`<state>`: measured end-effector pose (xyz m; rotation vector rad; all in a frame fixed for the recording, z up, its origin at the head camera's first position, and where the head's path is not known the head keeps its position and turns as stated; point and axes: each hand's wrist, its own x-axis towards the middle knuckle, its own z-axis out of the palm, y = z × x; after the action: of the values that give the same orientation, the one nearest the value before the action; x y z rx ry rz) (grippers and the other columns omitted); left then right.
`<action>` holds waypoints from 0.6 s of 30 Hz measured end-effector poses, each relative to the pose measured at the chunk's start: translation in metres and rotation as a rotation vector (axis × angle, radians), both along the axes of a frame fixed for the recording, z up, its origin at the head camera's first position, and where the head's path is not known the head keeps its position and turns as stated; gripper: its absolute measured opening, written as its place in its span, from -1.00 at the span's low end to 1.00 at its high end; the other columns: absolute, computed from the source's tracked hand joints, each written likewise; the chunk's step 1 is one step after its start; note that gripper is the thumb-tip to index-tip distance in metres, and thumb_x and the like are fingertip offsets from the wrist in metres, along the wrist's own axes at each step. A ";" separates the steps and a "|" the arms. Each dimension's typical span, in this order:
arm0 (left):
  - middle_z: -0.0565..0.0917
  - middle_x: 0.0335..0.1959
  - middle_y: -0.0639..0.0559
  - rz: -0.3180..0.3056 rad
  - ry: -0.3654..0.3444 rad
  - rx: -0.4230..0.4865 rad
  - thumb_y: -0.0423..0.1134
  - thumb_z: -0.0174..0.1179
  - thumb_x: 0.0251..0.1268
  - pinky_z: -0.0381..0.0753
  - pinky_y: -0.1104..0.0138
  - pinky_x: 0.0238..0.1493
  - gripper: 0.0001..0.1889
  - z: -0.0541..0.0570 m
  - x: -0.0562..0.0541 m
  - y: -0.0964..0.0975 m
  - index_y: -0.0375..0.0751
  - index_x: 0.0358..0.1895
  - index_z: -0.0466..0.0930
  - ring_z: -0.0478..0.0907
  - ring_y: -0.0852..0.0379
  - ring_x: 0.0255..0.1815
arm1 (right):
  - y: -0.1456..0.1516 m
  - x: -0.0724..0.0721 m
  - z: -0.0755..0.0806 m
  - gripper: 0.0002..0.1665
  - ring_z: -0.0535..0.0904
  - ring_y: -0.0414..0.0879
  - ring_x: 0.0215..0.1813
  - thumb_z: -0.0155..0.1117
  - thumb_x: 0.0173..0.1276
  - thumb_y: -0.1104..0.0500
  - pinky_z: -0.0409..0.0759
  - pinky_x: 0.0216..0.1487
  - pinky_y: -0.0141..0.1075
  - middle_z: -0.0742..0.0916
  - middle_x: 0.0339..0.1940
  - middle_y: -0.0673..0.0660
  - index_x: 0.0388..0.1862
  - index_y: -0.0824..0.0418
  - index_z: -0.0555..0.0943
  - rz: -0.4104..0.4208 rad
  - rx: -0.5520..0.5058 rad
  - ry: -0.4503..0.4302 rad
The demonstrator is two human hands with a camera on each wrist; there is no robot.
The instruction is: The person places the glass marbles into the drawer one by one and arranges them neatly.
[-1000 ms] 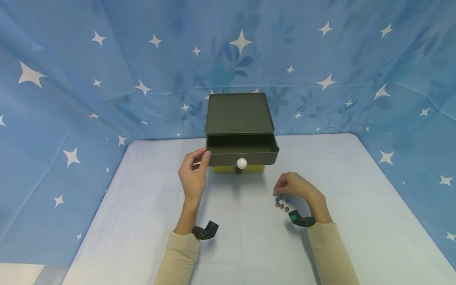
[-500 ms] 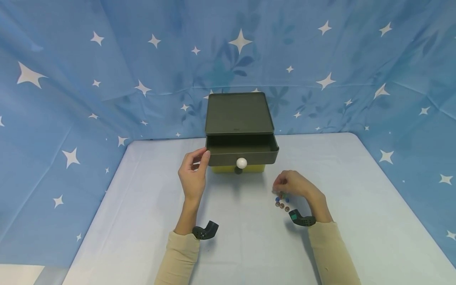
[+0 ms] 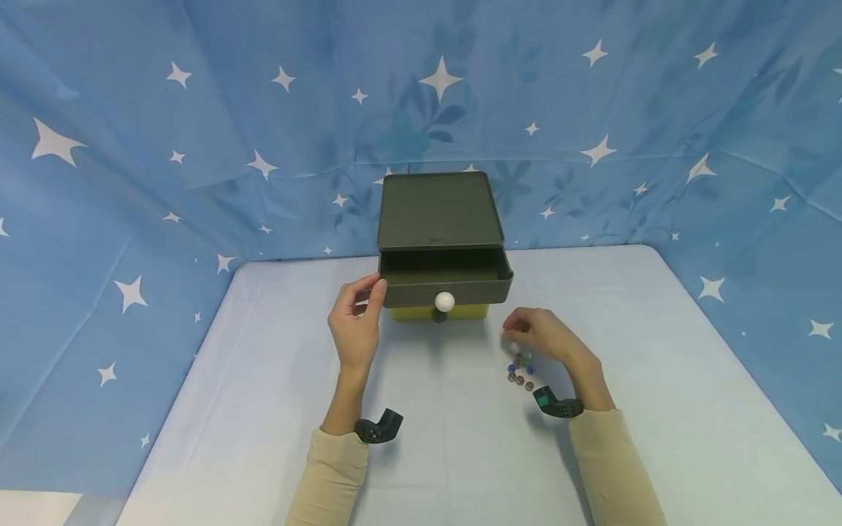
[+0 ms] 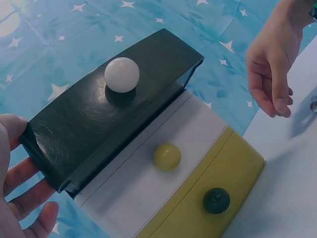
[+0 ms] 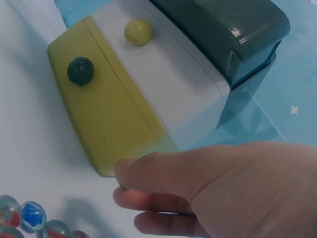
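Note:
My left hand (image 3: 355,325) grips the left front corner of the pulled-out dark green top drawer (image 3: 411,295). In the left wrist view its thumb lies on the drawer front and its fingers reach around the side. A white round knob (image 4: 122,75) sits on that front. My right hand (image 3: 542,332) is above the table, just beyond a cluster of glass marbles (image 3: 520,380). Its thumb and index finger pinch a marble (image 5: 124,187), of which only a greenish sliver shows in the right wrist view. The visible inside of the drawer shows no contents.
Below the open drawer are a white drawer (image 4: 124,183) with a yellow knob (image 4: 167,157) and a yellow drawer (image 4: 242,168) with a green knob (image 4: 216,200). A blue star-patterned curtain (image 3: 296,131) hangs behind the white table (image 3: 263,402).
My right hand has risen and drawn away from the marbles, toward the drawer unit, uncovering more of the cluster. The left hand and the drawer have stayed in place.

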<state>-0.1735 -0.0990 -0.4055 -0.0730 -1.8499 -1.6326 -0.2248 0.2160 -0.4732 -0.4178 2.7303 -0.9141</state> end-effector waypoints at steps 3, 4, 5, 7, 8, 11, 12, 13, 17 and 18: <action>0.69 -0.17 -0.31 0.000 -0.001 0.001 -0.34 0.30 0.33 0.52 0.35 -0.18 -0.79 -0.001 -0.001 0.000 -0.39 -0.05 0.70 0.59 0.12 -0.18 | 0.000 0.001 0.003 -0.79 0.56 -0.07 -0.16 0.27 0.42 0.18 0.55 -0.14 -0.23 0.74 -0.19 0.10 -0.04 0.22 0.66 0.007 -0.010 0.047; 0.69 -0.17 -0.30 0.000 -0.001 0.001 -0.34 0.30 0.33 0.52 0.35 -0.18 -0.79 -0.001 -0.001 -0.001 -0.39 -0.06 0.70 0.59 0.16 -0.18 | -0.001 0.001 0.004 -0.78 0.56 -0.05 -0.15 0.27 0.42 0.19 0.54 -0.15 -0.23 0.73 -0.19 0.11 -0.03 0.24 0.66 0.011 -0.016 0.064; 0.69 -0.17 -0.30 0.002 -0.001 0.000 -0.34 0.30 0.33 0.52 0.36 -0.18 -0.79 -0.001 -0.001 -0.001 -0.39 -0.06 0.70 0.58 0.18 -0.18 | -0.001 0.001 0.005 -0.77 0.55 -0.05 -0.14 0.27 0.42 0.19 0.53 -0.16 -0.23 0.73 -0.18 0.12 -0.03 0.26 0.66 0.015 -0.022 0.080; 0.69 -0.17 -0.30 0.004 0.001 -0.001 -0.35 0.30 0.33 0.52 0.37 -0.18 -0.80 -0.001 -0.001 -0.001 -0.39 -0.06 0.70 0.58 0.20 -0.19 | -0.002 0.002 0.008 -0.76 0.55 -0.03 -0.12 0.26 0.41 0.20 0.53 -0.15 -0.22 0.74 -0.17 0.12 -0.02 0.28 0.66 0.016 -0.036 0.109; 0.69 -0.17 -0.30 0.005 0.002 -0.002 -0.35 0.30 0.33 0.52 0.38 -0.19 -0.80 -0.001 -0.001 -0.001 -0.40 -0.06 0.70 0.58 0.19 -0.19 | -0.003 0.002 0.009 -0.76 0.56 -0.03 -0.12 0.26 0.41 0.20 0.53 -0.15 -0.22 0.74 -0.17 0.12 -0.02 0.29 0.67 0.016 -0.042 0.125; 0.70 -0.18 -0.30 0.005 0.010 -0.001 -0.36 0.30 0.33 0.52 0.40 -0.20 -0.80 -0.001 0.000 -0.001 -0.41 -0.07 0.70 0.59 0.18 -0.20 | -0.003 0.004 0.011 -0.77 0.57 -0.05 -0.13 0.26 0.42 0.19 0.54 -0.15 -0.22 0.75 -0.17 0.10 -0.03 0.28 0.68 0.015 -0.065 0.178; 0.70 -0.18 -0.30 0.005 0.012 -0.001 -0.36 0.30 0.32 0.52 0.40 -0.20 -0.80 -0.001 0.000 0.000 -0.41 -0.07 0.70 0.59 0.18 -0.20 | -0.003 0.004 0.012 -0.77 0.57 -0.06 -0.14 0.27 0.43 0.18 0.55 -0.15 -0.23 0.75 -0.18 0.09 -0.03 0.27 0.68 0.013 -0.072 0.198; 0.70 -0.17 -0.30 0.005 0.013 -0.001 -0.36 0.30 0.32 0.52 0.40 -0.20 -0.80 -0.001 0.000 0.000 -0.41 -0.07 0.70 0.59 0.19 -0.20 | -0.002 0.004 0.013 -0.78 0.57 -0.07 -0.15 0.27 0.44 0.18 0.55 -0.16 -0.23 0.75 -0.19 0.08 -0.03 0.25 0.69 0.012 -0.078 0.220; 0.70 -0.18 -0.31 0.006 0.015 0.003 -0.35 0.31 0.32 0.51 0.41 -0.20 -0.79 -0.001 0.001 0.000 -0.40 -0.07 0.70 0.58 0.25 -0.21 | -0.003 0.007 0.017 -0.78 0.58 -0.09 -0.17 0.28 0.45 0.14 0.56 -0.17 -0.27 0.76 -0.21 0.07 -0.04 0.23 0.69 -0.011 -0.101 0.300; 0.70 -0.18 -0.30 0.006 0.015 0.004 -0.35 0.31 0.32 0.51 0.41 -0.20 -0.79 -0.001 0.001 0.000 -0.40 -0.07 0.71 0.58 0.26 -0.21 | -0.003 0.007 0.019 -0.78 0.58 -0.08 -0.16 0.28 0.45 0.14 0.56 -0.16 -0.26 0.76 -0.21 0.07 -0.04 0.23 0.69 -0.022 -0.104 0.317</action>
<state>-0.1726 -0.0993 -0.4063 -0.0781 -1.8342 -1.6275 -0.2177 0.2125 -0.4545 -0.5995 2.9829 -1.0818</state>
